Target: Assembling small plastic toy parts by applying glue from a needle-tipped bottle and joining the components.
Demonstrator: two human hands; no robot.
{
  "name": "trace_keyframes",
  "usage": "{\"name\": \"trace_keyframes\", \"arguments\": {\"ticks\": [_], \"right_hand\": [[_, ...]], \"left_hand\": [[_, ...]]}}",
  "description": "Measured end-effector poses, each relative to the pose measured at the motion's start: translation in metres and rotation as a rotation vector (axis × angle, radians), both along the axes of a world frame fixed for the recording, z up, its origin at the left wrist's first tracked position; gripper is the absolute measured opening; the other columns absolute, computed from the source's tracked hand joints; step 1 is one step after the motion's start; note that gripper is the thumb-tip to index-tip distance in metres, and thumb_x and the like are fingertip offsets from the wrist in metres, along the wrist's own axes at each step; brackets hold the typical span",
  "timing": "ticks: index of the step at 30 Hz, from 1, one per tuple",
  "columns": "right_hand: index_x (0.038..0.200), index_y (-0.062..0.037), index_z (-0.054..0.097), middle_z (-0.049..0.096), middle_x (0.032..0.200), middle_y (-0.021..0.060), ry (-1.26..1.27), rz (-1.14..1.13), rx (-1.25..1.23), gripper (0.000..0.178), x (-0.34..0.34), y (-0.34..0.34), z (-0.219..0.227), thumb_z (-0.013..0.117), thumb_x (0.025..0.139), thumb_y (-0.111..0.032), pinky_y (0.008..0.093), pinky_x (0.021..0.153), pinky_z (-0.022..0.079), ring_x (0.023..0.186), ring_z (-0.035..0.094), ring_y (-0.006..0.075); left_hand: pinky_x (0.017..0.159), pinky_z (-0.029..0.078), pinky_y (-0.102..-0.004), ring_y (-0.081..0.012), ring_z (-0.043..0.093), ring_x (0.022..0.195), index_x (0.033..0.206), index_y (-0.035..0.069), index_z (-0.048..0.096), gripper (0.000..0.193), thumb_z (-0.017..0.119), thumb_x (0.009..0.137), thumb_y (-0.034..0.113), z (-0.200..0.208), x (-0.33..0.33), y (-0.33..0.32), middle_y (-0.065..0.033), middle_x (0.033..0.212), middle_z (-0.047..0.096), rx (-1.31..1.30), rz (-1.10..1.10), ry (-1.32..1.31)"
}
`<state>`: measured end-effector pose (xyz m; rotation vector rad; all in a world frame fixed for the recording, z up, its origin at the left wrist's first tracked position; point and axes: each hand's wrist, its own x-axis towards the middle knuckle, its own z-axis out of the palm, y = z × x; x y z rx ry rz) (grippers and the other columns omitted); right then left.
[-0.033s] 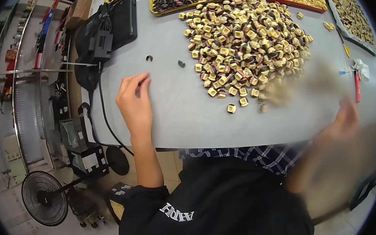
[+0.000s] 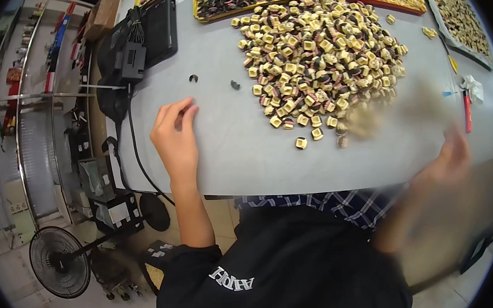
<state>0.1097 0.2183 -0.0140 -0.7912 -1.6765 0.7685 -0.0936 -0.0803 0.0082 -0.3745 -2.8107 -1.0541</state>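
My left hand (image 2: 175, 134) is raised over the grey tabletop, fingers curled and thumb slightly apart from the index finger; I make out nothing between them. Just beyond it lie a small dark curved piece (image 2: 193, 78) and a second dark piece (image 2: 235, 85). To the right spreads a big heap of small parts (image 2: 320, 59), cream square pieces joined with black and pink ones. My right hand (image 2: 453, 150), near the table's front right, is smeared, so its fingers cannot be read. Blurred patches lie between it and the heap.
Along the back stand a tray of black and pink pieces (image 2: 263, 6), a red-rimmed tray of cream pieces (image 2: 356, 5) and a tray of joined pieces (image 2: 453, 37). A black device (image 2: 159, 29) with cable sits left. A red-handled tool (image 2: 468, 112) lies right, beside crumpled tissue (image 2: 474, 88).
The view has shifted slightly, so the table's things sit a little further left. My left thumb and index finger show a clearer gap. My right hand looks nearly unmoved.
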Motion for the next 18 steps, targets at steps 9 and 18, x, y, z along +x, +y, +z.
{"name": "trace_keyframes", "arguments": {"ticks": [9,18], "right_hand": [[0.113,0.0039,0.048,0.053,0.118,0.0169,0.095,0.094,-0.051,0.028,-0.012,0.007,0.006,0.054,0.086,-0.001,0.0335,0.091,0.043,0.104,0.054,0.0241],[0.119,0.0019,0.047,0.054,0.116,0.0124,-0.285,0.264,-0.180,0.035,-0.024,0.021,0.012,0.057,0.086,-0.005,0.0299,0.084,0.044,0.096,0.056,0.0189]], "left_hand": [[0.082,0.048,-0.0277,-0.0173,0.059,0.092,0.100,-0.007,0.061,0.020,0.060,0.079,-0.007,0.001,0.043,0.026,-0.0142,0.100,0.061,0.583,0.020,-0.070],[0.087,0.047,-0.0281,-0.0228,0.059,0.100,0.096,-0.003,0.058,0.013,0.060,0.083,-0.001,-0.014,0.079,0.054,-0.0255,0.115,0.055,0.935,-0.056,-0.240]]}}
